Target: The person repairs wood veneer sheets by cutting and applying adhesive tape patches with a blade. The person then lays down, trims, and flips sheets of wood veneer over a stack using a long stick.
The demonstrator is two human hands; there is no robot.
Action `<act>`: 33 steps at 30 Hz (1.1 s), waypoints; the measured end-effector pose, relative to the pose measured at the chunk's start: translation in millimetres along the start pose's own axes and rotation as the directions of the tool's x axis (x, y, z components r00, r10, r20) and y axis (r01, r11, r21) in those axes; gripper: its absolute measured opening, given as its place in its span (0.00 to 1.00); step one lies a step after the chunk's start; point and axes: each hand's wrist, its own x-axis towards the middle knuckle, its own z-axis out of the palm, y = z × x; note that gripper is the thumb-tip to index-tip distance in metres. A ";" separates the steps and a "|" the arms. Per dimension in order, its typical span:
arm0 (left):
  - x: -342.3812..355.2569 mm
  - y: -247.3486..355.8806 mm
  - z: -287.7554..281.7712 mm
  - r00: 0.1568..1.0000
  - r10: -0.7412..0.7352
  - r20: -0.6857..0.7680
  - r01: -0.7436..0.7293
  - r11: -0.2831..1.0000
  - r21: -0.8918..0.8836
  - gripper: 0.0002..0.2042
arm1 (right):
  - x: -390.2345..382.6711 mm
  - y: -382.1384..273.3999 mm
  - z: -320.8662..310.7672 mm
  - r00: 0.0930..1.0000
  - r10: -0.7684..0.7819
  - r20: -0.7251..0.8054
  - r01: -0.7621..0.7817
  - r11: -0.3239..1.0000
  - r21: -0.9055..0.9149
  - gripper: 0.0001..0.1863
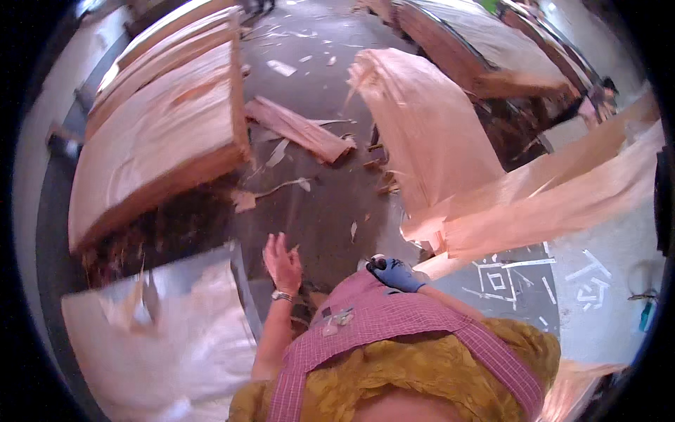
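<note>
My left hand (283,265), bare with a watch or band at the wrist, is raised over the floor with its fingers stretched out and nothing in it. My right hand (399,275) wears a blue glove with dark fingertips. It is curled in front of my pink checked apron (394,309), around something small that I cannot make out. Left of my left arm lies a pale wood veneer sheet (169,337), torn at its far edge. Right of my gloved hand, long veneer sheets (548,204) stretch across a grey tabletop (520,285).
A thick veneer stack (162,133) stands at the far left. Another veneer pile (429,119) bends down ahead on the right, with more stacks (485,42) behind. A veneer bundle (302,130) and scraps lie on the dark floor (316,211). A person (601,98) is at the far right.
</note>
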 end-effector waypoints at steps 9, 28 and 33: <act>184.0 -29.8 196.6 0.818 0.142 0.557 -0.123 0.990 -0.073 0.18 | 364.2 162.1 -86.9 0.826 0.198 -0.528 -0.251 0.968 -0.029 0.18; 652.6 71.3 520.4 0.147 0.464 0.873 -0.409 0.832 -0.374 0.15 | 539.4 200.2 -278.9 0.572 0.618 -0.540 -0.794 0.582 -0.175 0.12; 724.2 183.3 658.5 0.113 0.528 0.842 0.083 0.839 -0.537 0.21 | 531.0 194.6 -323.0 0.350 0.653 -0.672 -0.808 0.573 0.136 0.12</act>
